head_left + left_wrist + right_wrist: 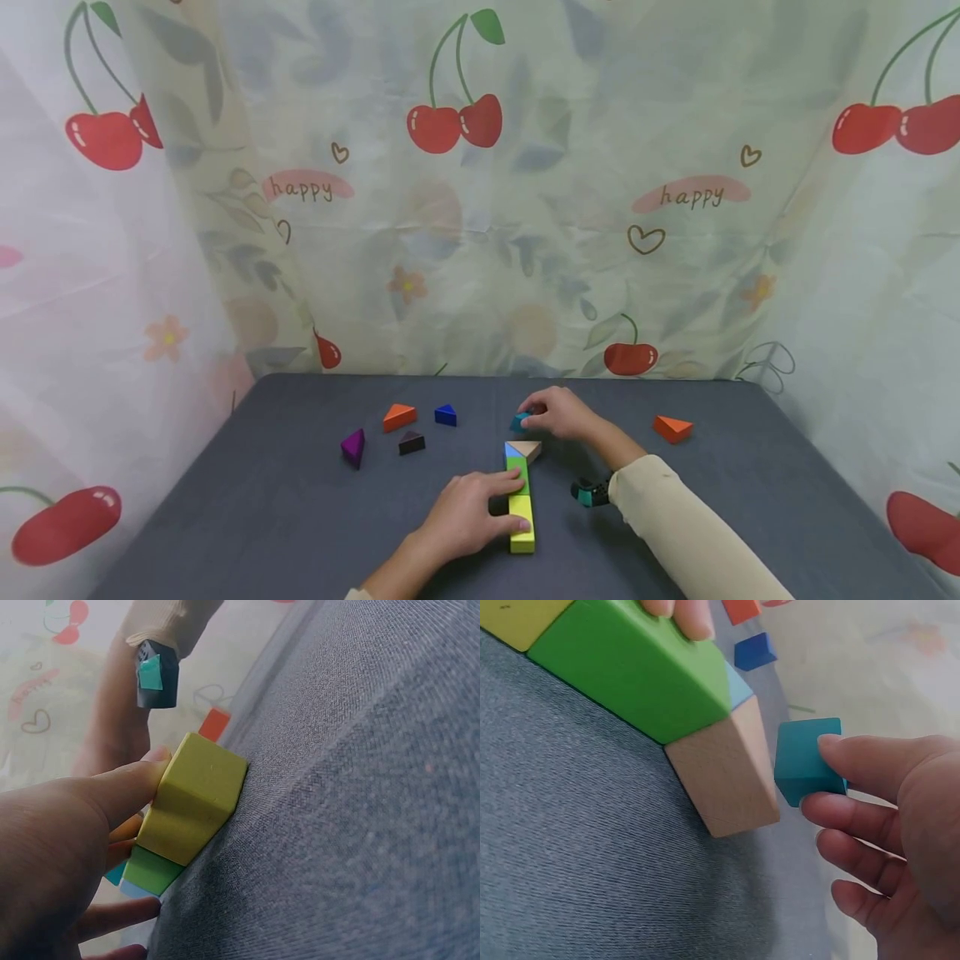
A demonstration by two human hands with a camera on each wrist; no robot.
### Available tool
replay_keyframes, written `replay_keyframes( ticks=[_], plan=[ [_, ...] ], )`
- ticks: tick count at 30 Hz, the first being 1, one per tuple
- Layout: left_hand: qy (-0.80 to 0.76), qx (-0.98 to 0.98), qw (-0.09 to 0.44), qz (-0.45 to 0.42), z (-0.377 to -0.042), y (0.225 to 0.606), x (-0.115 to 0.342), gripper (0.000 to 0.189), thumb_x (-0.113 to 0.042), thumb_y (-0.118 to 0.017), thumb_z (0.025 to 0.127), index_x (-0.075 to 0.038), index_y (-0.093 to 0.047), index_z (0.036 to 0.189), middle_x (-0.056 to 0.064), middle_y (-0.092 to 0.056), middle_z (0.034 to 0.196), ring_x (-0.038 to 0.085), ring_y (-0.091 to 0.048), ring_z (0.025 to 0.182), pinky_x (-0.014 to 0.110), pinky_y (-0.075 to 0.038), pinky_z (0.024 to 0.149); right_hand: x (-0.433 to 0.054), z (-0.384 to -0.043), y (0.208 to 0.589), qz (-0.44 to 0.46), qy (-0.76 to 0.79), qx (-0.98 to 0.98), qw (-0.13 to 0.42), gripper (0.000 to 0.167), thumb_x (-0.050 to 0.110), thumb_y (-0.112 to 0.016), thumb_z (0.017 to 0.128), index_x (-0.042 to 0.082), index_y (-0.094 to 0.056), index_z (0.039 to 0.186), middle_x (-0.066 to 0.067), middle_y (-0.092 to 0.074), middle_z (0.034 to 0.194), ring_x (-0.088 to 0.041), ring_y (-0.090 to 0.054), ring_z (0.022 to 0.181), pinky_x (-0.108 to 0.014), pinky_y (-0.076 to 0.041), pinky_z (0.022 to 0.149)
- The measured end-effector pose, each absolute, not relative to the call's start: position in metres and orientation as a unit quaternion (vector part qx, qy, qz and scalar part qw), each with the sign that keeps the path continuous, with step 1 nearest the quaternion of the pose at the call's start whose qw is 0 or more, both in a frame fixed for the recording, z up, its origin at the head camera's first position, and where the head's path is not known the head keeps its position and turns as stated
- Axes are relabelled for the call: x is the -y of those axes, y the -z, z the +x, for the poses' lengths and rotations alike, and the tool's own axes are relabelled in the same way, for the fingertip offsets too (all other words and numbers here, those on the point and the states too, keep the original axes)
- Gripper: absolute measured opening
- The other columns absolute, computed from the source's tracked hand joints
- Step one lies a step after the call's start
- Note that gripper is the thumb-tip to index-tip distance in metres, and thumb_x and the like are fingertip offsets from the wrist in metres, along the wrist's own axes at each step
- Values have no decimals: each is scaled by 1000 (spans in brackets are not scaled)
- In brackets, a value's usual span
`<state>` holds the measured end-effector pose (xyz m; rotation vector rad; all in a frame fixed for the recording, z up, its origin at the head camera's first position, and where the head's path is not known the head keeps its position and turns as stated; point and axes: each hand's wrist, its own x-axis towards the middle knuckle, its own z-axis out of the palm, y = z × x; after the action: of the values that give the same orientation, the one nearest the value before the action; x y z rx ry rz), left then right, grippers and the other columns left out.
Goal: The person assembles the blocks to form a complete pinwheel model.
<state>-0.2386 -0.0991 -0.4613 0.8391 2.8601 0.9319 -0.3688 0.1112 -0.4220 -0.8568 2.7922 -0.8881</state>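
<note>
A row of blocks stands on the grey cloth: a yellow block point(522, 512) in front, a green block point(522, 477) behind it, then a light blue block point(512, 451) and a bare wooden block point(529, 451) side by side at the far end. My left hand point(468, 512) rests on the row from the left, thumb on the yellow block and extended fingertips on the green one. Just beyond the far end, my right hand point(564, 414) pinches a teal block point(804, 757) between thumb and index finger. In the right wrist view the teal block appears apart from the wooden one.
To the left lie a purple block point(353, 448), an orange block point(400, 417), a dark brown block point(412, 442) and a dark blue block point(446, 415). Another orange block point(672, 429) sits at the right. Patterned curtains point(487, 275) enclose the table's back and sides.
</note>
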Motion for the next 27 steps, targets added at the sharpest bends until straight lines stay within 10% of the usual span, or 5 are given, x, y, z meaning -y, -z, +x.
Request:
replay_keyframes(
  ticks=[27],
  plan=[
    [-290, -918, 14, 270, -239, 460, 99, 59, -59, -68, 82, -27, -64, 131, -19, -53, 136, 18, -54, 122, 54, -42, 94, -103, -365, 433, -260, 284, -919, 90, 10, 15, -70, 90, 16, -75, 98, 6, -66, 87, -12, -55, 75, -31, -48, 68]
  ],
)
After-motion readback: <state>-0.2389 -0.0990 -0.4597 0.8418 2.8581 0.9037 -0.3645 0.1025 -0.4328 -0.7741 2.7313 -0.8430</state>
